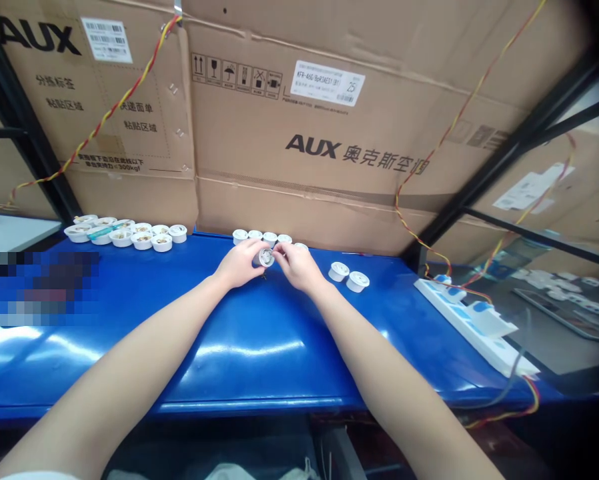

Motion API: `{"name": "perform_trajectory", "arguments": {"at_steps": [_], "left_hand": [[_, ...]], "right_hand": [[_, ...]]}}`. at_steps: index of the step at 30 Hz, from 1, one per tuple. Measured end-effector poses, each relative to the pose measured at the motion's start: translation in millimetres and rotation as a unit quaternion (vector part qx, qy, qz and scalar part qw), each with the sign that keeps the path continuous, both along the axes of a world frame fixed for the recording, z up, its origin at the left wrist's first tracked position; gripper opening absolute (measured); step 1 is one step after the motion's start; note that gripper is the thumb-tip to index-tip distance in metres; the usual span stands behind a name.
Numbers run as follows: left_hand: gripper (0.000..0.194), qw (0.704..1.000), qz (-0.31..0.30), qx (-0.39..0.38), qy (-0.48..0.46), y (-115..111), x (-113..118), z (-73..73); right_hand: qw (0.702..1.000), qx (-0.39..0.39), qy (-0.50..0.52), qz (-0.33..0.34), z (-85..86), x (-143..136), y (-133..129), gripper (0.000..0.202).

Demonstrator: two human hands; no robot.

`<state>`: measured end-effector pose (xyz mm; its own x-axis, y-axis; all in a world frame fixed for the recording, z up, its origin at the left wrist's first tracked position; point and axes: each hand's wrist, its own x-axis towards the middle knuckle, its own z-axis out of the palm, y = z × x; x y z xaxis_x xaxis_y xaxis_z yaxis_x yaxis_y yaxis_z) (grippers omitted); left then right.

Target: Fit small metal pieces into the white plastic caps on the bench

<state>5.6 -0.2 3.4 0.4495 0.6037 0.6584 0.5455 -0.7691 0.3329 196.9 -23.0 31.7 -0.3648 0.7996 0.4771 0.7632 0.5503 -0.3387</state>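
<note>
My left hand [235, 267] is closed around a small round white plastic cup [266, 258], thumb below and fingers above. The cup is tilted so that its open face shows, with greyish parts inside that are too small to make out. My right hand [299, 268] meets it from the right, thumb and fingertips pinched together at the cup's rim. Whatever lies in that pinch is hidden. A small dark bit [264, 276] shows just beneath the cup. Behind my hands stands a row of similar white cups [240, 237], partly covered by my fingers.
Several white cups [142, 240] cluster at the back left, with a turquoise tool [104, 231] across them. Two more cups [357, 282] sit right of my hands on the blue table [259, 360]. A white power strip [472, 323] lines the right edge; cardboard [299, 193] walls the back.
</note>
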Motion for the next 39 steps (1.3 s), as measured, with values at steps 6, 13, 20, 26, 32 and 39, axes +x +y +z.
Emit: {"name": "perform_trajectory", "arguments": {"at_steps": [6, 13, 20, 26, 32, 39], "left_hand": [[0.039, 1.0, 0.011, 0.008, 0.009, -1.8, -0.1, 1.5], [0.038, 1.0, 0.006, 0.003, 0.004, -1.7, 0.6, -0.3], [0.035, 1.0, -0.005, 0.003, -0.002, -3.3, 0.1, 0.9], [0.036, 0.999, -0.026, -0.018, -0.036, -5.8, 0.3, 2.2], [0.038, 0.998, -0.05, -0.022, -0.037, -4.0, 1.5, 1.3], [0.043, 0.995, -0.069, -0.038, -0.065, 0.3, -0.1, -3.7]], "right_hand": [[1.0, 0.006, -0.02, -0.003, -1.2, -2.7, -0.1, 0.014], [1.0, -0.003, 0.0, 0.011, -2.2, -0.8, 0.5, 0.013], [0.998, -0.022, 0.06, 0.015, -6.4, -0.5, 2.2, 0.015], [0.971, -0.084, 0.22, 0.029, -12.7, -3.3, 7.3, 0.023], [0.943, -0.163, 0.29, 0.012, -14.3, -3.7, 8.2, 0.032], [0.993, -0.003, 0.113, 0.04, -6.9, -8.6, -3.6, 0.045]]}}
